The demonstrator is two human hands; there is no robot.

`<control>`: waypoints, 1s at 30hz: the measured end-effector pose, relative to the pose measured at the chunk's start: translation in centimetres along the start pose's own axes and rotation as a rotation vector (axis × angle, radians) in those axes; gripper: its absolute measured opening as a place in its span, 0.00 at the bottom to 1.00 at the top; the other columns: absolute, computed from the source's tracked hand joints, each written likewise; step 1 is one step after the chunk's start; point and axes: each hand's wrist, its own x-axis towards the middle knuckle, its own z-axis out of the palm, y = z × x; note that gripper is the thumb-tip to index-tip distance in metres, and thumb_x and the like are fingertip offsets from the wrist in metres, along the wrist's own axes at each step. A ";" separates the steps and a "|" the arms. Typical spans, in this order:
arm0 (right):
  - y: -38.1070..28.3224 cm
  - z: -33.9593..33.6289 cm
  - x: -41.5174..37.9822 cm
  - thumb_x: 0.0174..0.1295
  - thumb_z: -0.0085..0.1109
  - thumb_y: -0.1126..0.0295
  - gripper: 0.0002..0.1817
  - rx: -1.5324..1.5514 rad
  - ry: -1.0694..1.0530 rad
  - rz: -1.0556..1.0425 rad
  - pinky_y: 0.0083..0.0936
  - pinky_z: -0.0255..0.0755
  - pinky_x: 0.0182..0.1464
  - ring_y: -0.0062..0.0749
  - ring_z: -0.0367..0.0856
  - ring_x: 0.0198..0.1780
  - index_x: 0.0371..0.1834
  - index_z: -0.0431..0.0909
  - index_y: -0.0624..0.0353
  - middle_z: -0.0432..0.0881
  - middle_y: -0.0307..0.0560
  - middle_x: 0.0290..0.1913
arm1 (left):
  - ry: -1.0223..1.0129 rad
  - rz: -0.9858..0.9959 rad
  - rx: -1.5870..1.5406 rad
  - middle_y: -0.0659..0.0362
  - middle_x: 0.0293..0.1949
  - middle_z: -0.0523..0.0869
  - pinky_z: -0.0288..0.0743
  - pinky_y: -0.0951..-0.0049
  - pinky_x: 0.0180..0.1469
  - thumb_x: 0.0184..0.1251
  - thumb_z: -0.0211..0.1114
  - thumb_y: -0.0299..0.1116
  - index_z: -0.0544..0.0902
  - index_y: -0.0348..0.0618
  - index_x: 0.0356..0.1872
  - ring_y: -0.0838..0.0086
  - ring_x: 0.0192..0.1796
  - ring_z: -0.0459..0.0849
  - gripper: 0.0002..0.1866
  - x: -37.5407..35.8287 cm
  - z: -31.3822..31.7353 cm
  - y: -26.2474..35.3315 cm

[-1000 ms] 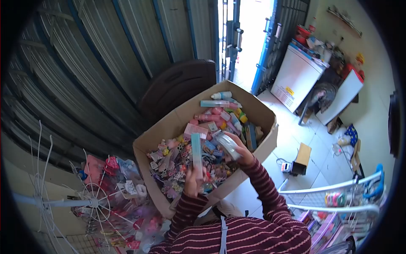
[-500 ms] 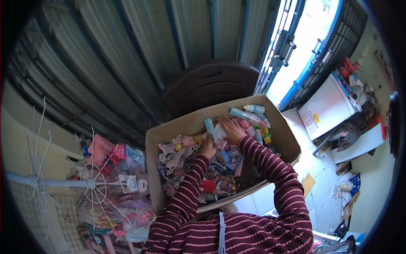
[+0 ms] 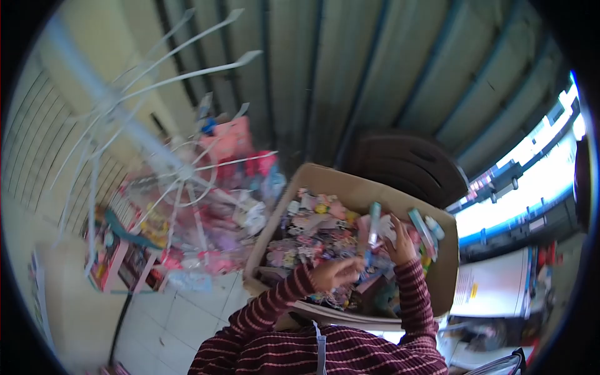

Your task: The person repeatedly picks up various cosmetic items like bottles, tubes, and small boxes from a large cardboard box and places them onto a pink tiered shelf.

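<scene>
A cardboard box (image 3: 351, 181) full of small trinkets is in front of me. My left hand (image 3: 337, 273) hovers over its near side, somewhat blurred, fingers stretched out and nothing visible in them. Deeper in the box, at the right, my right hand (image 3: 402, 244) has its fingers apart against a white plastic-wrapped item (image 3: 387, 226). Just left of that stands a slim teal-topped pack (image 3: 374, 222). Another long teal box (image 3: 421, 226) and a white bottle (image 3: 435, 227) lie by the far right wall. Small packaged accessories (image 3: 312, 228) fill the left part.
A white display rack (image 3: 184, 170) stands at the left, hung with pink items (image 3: 228, 139) in plastic. Behind the box is a dark brown plastic chair (image 3: 406, 164) before a corrugated metal shutter (image 3: 350, 69). A white carton (image 3: 490, 284) stands at the right.
The view has swung left, so the box appears further right and the rack shows more fully. My left hand has drawn back from the teal-topped pack towards me; my right stays by the white item.
</scene>
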 end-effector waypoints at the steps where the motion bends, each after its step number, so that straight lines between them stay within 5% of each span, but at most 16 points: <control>1: -1.4 -0.1 0.2 0.44 0.49 0.74 0.27 0.194 -0.025 0.045 0.29 0.64 0.44 0.45 0.66 0.46 0.50 0.56 0.61 0.64 0.56 0.47 | -0.026 0.007 -0.119 0.59 0.43 0.69 0.60 0.78 0.48 0.57 0.48 0.28 0.57 0.39 0.52 0.77 0.46 0.67 0.21 -2.5 0.3 0.7; 5: -9.4 0.1 0.4 0.45 0.49 0.77 0.16 0.543 -0.075 0.085 0.23 0.66 0.39 0.28 0.73 0.35 0.41 0.65 0.65 0.73 0.50 0.35 | 0.135 0.005 -0.514 0.54 0.48 0.64 0.61 0.74 0.49 0.55 0.49 0.26 0.53 0.39 0.54 0.72 0.49 0.65 0.25 -14.4 1.8 1.8; 9: -19.3 4.6 0.0 0.45 0.47 0.79 0.11 0.615 -0.002 -0.110 0.22 0.65 0.39 0.27 0.72 0.35 0.34 0.69 0.67 0.74 0.49 0.31 | 0.500 0.062 -0.534 0.50 0.48 0.63 0.64 0.64 0.47 0.54 0.50 0.32 0.53 0.38 0.54 0.66 0.49 0.65 0.26 -26.8 3.7 2.7; 12: -29.0 9.5 -0.9 0.43 0.48 0.79 0.08 1.008 0.017 -0.233 0.22 0.61 0.39 0.30 0.70 0.33 0.28 0.70 0.70 0.74 0.49 0.29 | 0.886 0.205 -0.556 0.49 0.48 0.63 0.66 0.62 0.45 0.52 0.53 0.35 0.55 0.38 0.52 0.65 0.48 0.66 0.27 -35.5 5.8 2.3; 14: -35.2 12.9 -2.1 0.42 0.48 0.79 0.08 1.069 -0.170 -0.364 0.23 0.62 0.39 0.32 0.71 0.33 0.28 0.70 0.69 0.74 0.50 0.29 | 1.195 0.297 -0.558 0.48 0.47 0.64 0.67 0.62 0.43 0.50 0.55 0.37 0.56 0.38 0.51 0.64 0.46 0.67 0.28 -41.2 8.0 2.7; 21: -52.4 22.8 -10.3 0.42 0.50 0.82 0.09 1.093 -0.847 -0.792 0.21 0.66 0.34 0.33 0.74 0.31 0.29 0.72 0.64 0.75 0.50 0.29 | 1.685 0.671 -0.434 0.50 0.45 0.66 0.66 0.66 0.44 0.52 0.53 0.38 0.57 0.39 0.51 0.66 0.44 0.69 0.26 -57.7 17.1 2.2; 25: -58.8 27.2 -14.6 0.45 0.48 0.80 0.07 1.151 -1.180 -0.778 0.19 0.65 0.37 0.29 0.73 0.33 0.29 0.72 0.66 0.75 0.48 0.29 | 2.035 1.068 -0.263 0.51 0.43 0.68 0.67 0.66 0.42 0.51 0.54 0.38 0.57 0.39 0.50 0.67 0.42 0.70 0.26 -63.3 22.1 2.3; 30: -66.6 33.2 -18.0 0.47 0.47 0.80 0.07 1.107 -1.640 -0.787 0.18 0.64 0.39 0.25 0.72 0.34 0.31 0.71 0.67 0.75 0.47 0.31 | 2.286 1.296 -0.029 0.52 0.42 0.68 0.67 0.67 0.42 0.52 0.52 0.38 0.57 0.39 0.50 0.68 0.41 0.70 0.25 -67.3 27.1 1.3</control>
